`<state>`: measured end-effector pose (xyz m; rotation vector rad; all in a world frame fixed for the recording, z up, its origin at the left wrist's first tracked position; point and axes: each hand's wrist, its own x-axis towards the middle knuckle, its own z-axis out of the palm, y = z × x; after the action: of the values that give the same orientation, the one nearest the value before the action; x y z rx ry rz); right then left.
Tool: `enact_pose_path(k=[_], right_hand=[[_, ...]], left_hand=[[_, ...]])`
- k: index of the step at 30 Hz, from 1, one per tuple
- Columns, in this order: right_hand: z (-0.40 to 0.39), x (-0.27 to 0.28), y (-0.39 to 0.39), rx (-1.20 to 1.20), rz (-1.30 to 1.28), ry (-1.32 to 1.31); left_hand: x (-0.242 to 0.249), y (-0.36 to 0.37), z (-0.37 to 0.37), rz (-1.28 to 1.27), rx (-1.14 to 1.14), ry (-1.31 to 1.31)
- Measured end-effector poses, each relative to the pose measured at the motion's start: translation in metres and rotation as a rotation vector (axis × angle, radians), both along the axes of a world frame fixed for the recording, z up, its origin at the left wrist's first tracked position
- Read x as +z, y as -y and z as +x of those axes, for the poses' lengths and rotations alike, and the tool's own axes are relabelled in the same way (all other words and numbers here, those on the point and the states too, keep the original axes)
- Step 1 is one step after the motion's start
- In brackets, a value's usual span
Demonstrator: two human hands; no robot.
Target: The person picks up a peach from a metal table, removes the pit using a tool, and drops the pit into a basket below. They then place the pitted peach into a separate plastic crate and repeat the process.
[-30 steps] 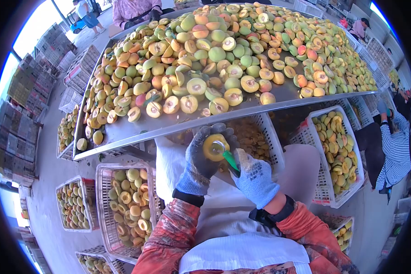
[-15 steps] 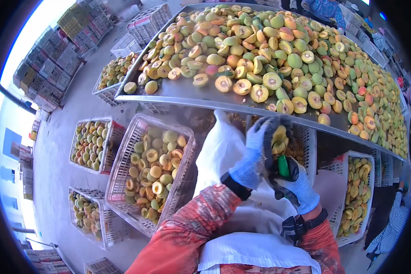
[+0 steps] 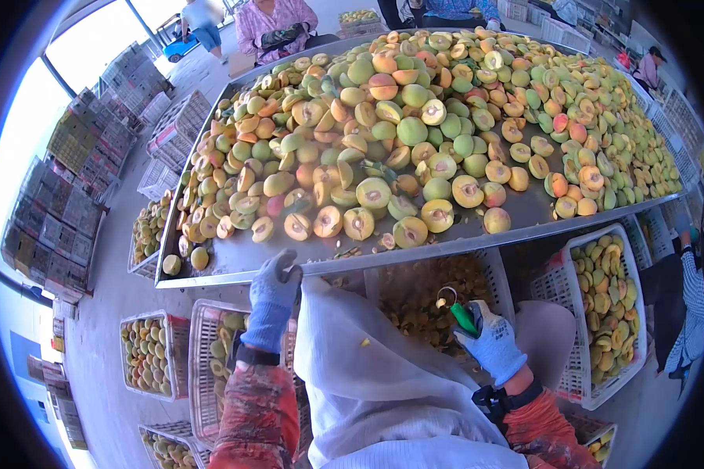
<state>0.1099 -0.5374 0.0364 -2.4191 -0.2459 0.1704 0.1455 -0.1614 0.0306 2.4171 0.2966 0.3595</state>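
Observation:
My left hand [image 3: 275, 293], in a pale blue and grey glove, is at the near rim of the metal table [image 3: 352, 260]. Its fingers point up and slightly apart, with no fruit visible in them. In my gloved right hand [image 3: 493, 341] is a green-handled coring tool [image 3: 463, 317], its small metal loop pointing up and left. Below the loop is a crate of scraps [image 3: 422, 309], partly hidden by the white apron [image 3: 368, 367] on my lap. Halved and whole peaches [image 3: 374, 193] are heaped on the table beyond both hands.
A crate of peaches [image 3: 198, 367] stands left of my lap, partly behind my left arm. Another crate [image 3: 579, 293] is at the right. Further crates [image 3: 164, 352] and tall crate stacks [image 3: 51, 223] line the left. Other people [image 3: 278, 23] are across the table.
My left hand has left the right hand and moved left to the table rim; the peach piece between the hands is gone. My right hand keeps the tool. The view has shifted upward.

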Motion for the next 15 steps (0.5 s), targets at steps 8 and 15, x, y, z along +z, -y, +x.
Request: enact_pose_path(k=[8,15], right_hand=[[-0.008,-0.003,0.038,-0.059,0.258,-0.093],[0.006,0.016,0.06,-0.05,1.158,-0.789]], left_hand=[[-0.004,0.108,0.128,0.488,-0.149,-0.427],[-0.037,0.103,0.107,0.016,-0.277,-0.101]])
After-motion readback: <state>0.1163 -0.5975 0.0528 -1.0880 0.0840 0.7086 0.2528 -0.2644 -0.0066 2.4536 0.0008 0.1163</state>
